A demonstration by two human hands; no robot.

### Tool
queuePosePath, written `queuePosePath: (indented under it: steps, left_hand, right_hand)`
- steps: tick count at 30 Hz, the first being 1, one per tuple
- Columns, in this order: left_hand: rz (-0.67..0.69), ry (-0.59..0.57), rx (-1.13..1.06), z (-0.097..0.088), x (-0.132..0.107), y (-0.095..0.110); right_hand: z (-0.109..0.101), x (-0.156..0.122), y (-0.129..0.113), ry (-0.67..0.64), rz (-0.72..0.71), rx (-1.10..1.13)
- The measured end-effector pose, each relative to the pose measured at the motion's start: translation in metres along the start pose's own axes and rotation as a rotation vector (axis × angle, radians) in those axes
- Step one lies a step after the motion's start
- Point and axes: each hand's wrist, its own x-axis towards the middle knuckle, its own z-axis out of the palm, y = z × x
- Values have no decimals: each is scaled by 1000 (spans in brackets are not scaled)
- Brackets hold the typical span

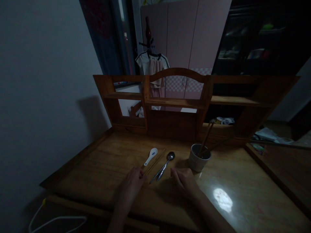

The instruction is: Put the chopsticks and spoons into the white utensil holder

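Note:
My left hand (pixel 133 179) is closed at the near ends of thin wooden chopsticks (pixel 155 161), which lie slanting away on the desk. Just beyond its fingers, to the left of the chopsticks, is a white spoon (pixel 151 156) with a blue mark in its bowl. Metal spoons (pixel 163 170) lie close together to the right of the chopsticks, handles towards me. My right hand (pixel 184 179) rests curled into a fist to the right of the metal spoons, with nothing visible in it. Behind it stands a light-coloured cup (pixel 198 161) with brown chopsticks (pixel 206 137) leaning in it.
The wooden desk (pixel 97 168) has a raised shelf unit (pixel 176 103) along its back edge. A pale wall (pixel 48 81) closes off the left side. A white cable (pixel 58 219) hangs at the lower left. Clothes (pixel 155 66) hang on a stand behind the desk, before pink cabinets (pixel 181 35).

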Motion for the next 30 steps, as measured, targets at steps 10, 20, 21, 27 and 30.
queuePosePath:
  steps: [10,20,21,27,30]
  left_hand:
    - [149,-106,9,-21,-14,4]
    - [-21,-106,-399,-7,-13,-17]
    - [-38,-96,-443,-7,-14,-19]
    - [-97,-146,-774,-19,-27,-14]
    - [-134,-165,-888,-25,-30,-11]
  right_hand:
    - [6,-1,-6,-63,-21,-106]
    - [7,-2,-4,-58,-10,-101]
    - [7,-2,-3,-63,-7,-100]
    - [9,-1,-3,-97,12,-82]
    - [8,0,-6,-85,47,-24]
